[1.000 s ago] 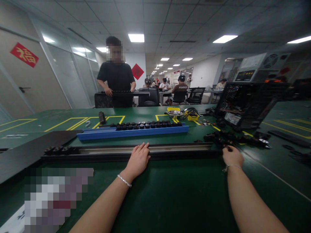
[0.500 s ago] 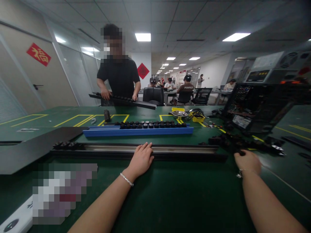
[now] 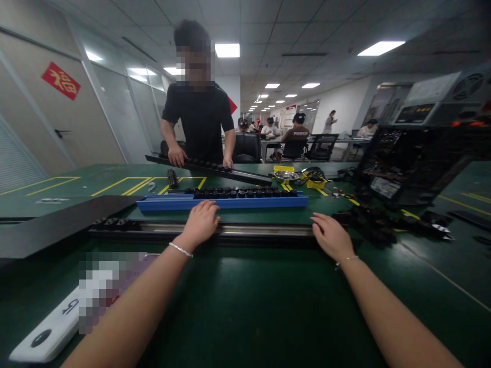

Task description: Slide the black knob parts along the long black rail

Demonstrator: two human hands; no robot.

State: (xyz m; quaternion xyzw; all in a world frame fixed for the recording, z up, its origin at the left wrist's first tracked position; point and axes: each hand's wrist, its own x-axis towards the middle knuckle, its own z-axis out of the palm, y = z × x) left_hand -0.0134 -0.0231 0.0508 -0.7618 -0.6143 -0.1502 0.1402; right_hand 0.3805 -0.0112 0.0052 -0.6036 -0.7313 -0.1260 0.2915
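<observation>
One smooth green tabletop carries a straight black rail with a glossy channel, before a blue profile. Left hand at mid-rail and right hand near its right end appear loosely extended; grip cannot be determined. Lumpy black pieces occupy the rail's left end.

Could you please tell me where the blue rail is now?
In the head view, the blue rail lies crosswise on the green table, slightly left of centre, just beyond the black rail by the left hand.
</observation>
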